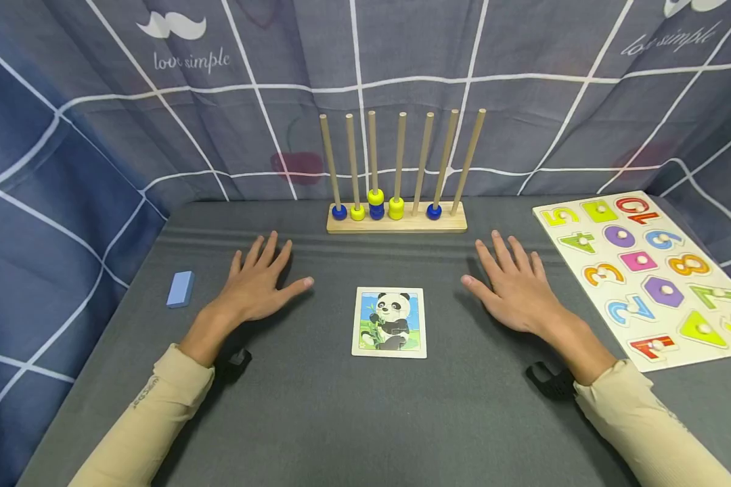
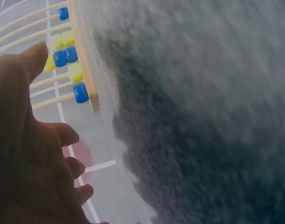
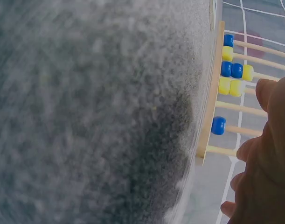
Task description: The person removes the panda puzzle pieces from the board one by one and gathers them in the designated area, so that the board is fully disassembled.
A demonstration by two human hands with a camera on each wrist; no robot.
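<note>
My left hand [image 1: 254, 287] is spread over the grey table, palm down, and holds nothing. The right hand [image 1: 516, 291] lies the same way on the other side, also with nothing in it. Between them sits a square panda puzzle [image 1: 390, 322] with a pale frame. Behind it stands a wooden bead rack [image 1: 396, 223] with several upright pegs. Blue and yellow beads [image 1: 375, 203] sit low on most pegs; the fifth and last pegs from the left are bare. Both wrist views show the rack past the thumb, with the left hand [image 2: 35, 121] and right hand [image 3: 263, 154] apart from it.
Left of the left hand lies a small blue block [image 1: 180, 289]. A white number-and-shape peg board [image 1: 636, 260] with coloured pieces takes up the right side, near the right hand. A grey checked curtain [image 1: 414, 61] hangs behind the table and along its sides.
</note>
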